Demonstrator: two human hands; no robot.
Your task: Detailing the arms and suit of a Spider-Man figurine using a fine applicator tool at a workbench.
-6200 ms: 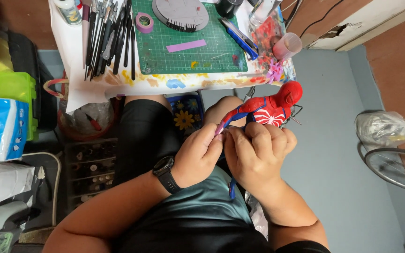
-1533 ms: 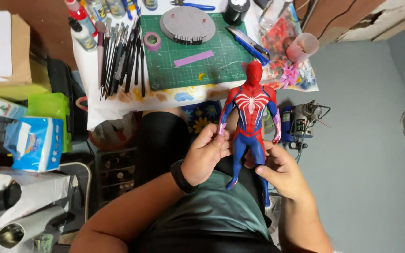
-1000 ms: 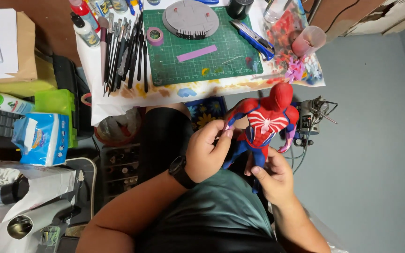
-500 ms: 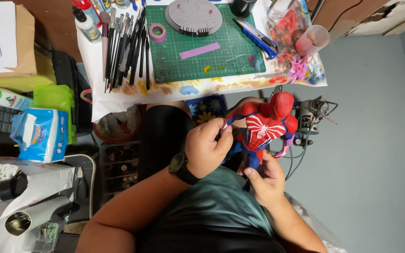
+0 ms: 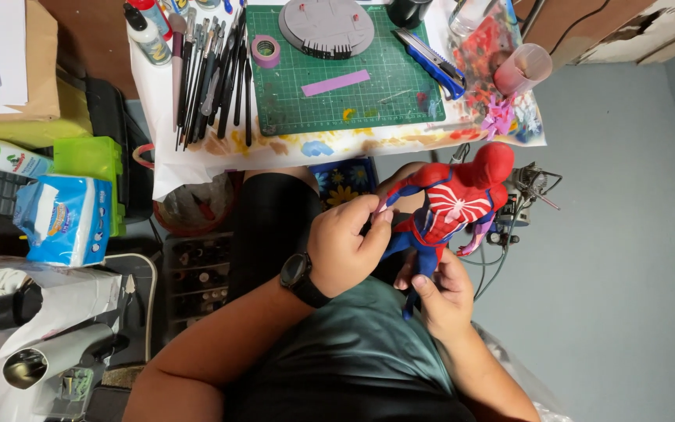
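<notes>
A red and blue action figure [image 5: 451, 207] with a white spider mark on its chest is held over my lap, tilted with its head up and to the right. My left hand [image 5: 345, 246], with a black watch on the wrist, pinches the figure's arm near its hand. My right hand [image 5: 441, 293] grips the figure's legs from below. A green cutting mat [image 5: 337, 94] lies on the desk above, with a grey round base [image 5: 326, 25] and a pink strip [image 5: 336, 82] on it.
Brushes [image 5: 208, 66], a tape roll [image 5: 266, 51] and a blue knife [image 5: 430, 61] lie on the desk. A pink cup [image 5: 521, 69] stands at its right. A tissue pack [image 5: 64, 219] and a green box [image 5: 87, 160] are at the left. A small drawer unit [image 5: 197, 273] stands below.
The figure has gone from upright at full length to tilted and drawn in closer. My left hand has moved onto its arm, and my right hand stays on the legs.
</notes>
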